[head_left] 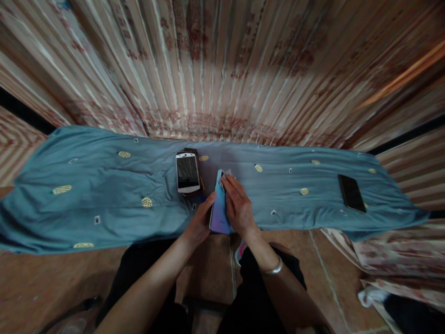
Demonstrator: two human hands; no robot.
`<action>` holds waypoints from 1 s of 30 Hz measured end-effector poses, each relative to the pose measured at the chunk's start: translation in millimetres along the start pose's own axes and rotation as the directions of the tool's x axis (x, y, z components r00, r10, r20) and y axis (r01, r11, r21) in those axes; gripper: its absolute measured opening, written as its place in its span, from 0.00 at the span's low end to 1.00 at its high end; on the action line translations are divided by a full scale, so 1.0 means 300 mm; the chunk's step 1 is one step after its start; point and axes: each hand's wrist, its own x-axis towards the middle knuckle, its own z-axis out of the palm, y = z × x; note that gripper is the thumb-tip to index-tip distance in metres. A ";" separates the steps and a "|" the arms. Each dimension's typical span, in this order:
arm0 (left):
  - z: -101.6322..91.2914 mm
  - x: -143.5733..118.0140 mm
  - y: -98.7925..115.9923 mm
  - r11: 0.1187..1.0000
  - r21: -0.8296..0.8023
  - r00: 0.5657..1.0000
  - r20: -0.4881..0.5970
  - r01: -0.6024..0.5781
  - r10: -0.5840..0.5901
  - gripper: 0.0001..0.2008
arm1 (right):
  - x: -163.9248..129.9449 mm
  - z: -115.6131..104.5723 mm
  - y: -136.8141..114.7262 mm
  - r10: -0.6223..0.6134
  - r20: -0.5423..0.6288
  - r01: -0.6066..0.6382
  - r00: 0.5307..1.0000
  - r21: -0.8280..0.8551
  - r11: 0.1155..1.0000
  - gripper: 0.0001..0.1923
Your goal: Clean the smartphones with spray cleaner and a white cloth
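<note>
Phone (219, 208), pale blue-violet, is being held on edge at the cloth's (104, 195) near rim, gripped from nine o'clock by the left hand (200, 222). The right hand (239, 206) is being pressed flat against it from three o'clock. A white phone (187, 171) is lying at eleven o'clock, a black phone (352, 193) well apart at three.

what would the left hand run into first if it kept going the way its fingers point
Its fingers already touch the edge of the pale blue-violet phone that the left hand steadies. Just past that phone lies the right hand, pressed on its face. Depth is hard to judge.
</note>
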 end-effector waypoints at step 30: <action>0.005 -0.001 0.012 0.996 -0.081 0.998 -0.033 -0.047 0.044 0.19 | -0.001 0.011 -0.029 -0.076 0.028 0.075 0.997 0.020 0.997 0.27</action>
